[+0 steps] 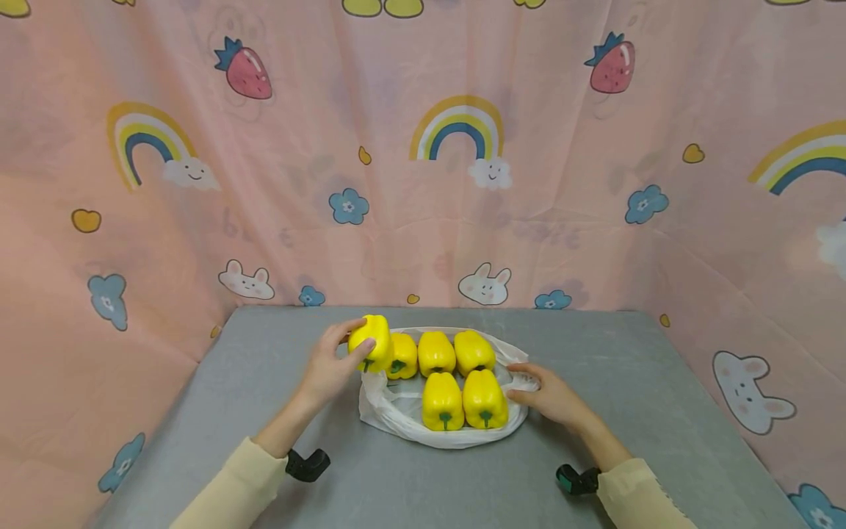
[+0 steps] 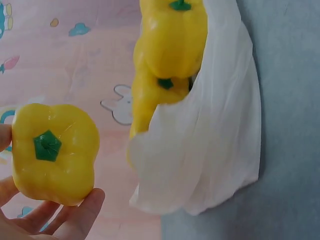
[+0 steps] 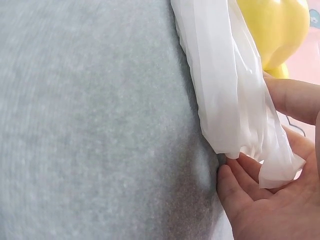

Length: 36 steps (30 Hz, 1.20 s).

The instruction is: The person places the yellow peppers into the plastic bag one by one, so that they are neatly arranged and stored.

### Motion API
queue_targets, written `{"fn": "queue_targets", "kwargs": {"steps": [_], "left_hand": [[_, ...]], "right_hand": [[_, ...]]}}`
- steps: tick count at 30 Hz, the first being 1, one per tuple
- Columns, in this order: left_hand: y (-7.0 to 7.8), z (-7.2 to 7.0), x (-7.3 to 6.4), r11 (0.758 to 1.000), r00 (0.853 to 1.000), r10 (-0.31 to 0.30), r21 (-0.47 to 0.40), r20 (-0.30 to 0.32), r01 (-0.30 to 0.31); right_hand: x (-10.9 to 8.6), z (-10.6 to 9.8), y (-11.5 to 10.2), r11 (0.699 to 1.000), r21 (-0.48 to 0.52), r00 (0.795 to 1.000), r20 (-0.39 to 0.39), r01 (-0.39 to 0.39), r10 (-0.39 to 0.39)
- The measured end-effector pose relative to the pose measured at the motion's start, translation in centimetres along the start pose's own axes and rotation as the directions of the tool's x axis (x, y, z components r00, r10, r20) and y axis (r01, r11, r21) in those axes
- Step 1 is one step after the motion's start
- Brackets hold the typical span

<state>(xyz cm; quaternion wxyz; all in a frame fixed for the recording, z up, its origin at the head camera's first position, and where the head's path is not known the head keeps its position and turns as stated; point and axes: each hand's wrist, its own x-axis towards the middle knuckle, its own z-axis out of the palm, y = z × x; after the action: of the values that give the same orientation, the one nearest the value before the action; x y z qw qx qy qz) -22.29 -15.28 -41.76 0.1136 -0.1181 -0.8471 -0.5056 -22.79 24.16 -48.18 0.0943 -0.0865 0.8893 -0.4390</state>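
Observation:
My left hand point(image 1: 325, 369) grips a yellow bell pepper point(image 1: 373, 339) between thumb and fingers, raised at the left rim of a white plastic bag point(image 1: 395, 422). In the left wrist view the held pepper point(image 2: 75, 150) shows its green stem end, apart from the bag point(image 2: 225, 125). Several more yellow bell peppers point(image 1: 443, 402) sit in the open bag in two rows. At the bag's right side my right hand point(image 1: 555, 399) holds the rim. The right wrist view shows the bag's edge point(image 3: 215, 85) between the thumb and fingers of that hand point(image 3: 280, 212).
The bag lies on a grey table point(image 1: 463, 488). A pink patterned curtain point(image 1: 410, 242) hangs behind and along both sides. Black devices point(image 1: 308, 466) are worn at both wrists, below the cream sleeves point(image 1: 231, 481).

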Motion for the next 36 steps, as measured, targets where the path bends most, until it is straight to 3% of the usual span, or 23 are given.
{"fn": "queue_targets", "kwargs": {"steps": [11, 19, 27, 36], "left_hand": [[0.4, 3.3, -1.5, 0.997, 1.0, 0.011, -0.08, 0.027, -0.008], [-0.1, 5.4, -2.8, 0.995, 0.998, -0.026, -0.096, 0.058, 0.032], [-0.9, 5.9, -3.6, 0.995, 0.994, -0.066, -0.069, 0.084, 0.072], [-2.1, 5.8, -3.9, 0.999, 0.993, -0.05, 0.003, 0.108, 0.05]], "right_hand": [[0.1, 0.0, 0.3, 1.0, 0.001, 1.0, -0.005, 0.005, -0.005], [0.2, 0.0, 0.7, 1.0, 0.005, 1.0, -0.005, 0.008, -0.008], [0.2, 0.1, 0.7, 1.0, 0.016, 1.0, 0.003, 0.003, -0.003], [0.3, 0.1, 0.8, 1.0, 0.01, 1.0, -0.003, -0.009, 0.009]]}}
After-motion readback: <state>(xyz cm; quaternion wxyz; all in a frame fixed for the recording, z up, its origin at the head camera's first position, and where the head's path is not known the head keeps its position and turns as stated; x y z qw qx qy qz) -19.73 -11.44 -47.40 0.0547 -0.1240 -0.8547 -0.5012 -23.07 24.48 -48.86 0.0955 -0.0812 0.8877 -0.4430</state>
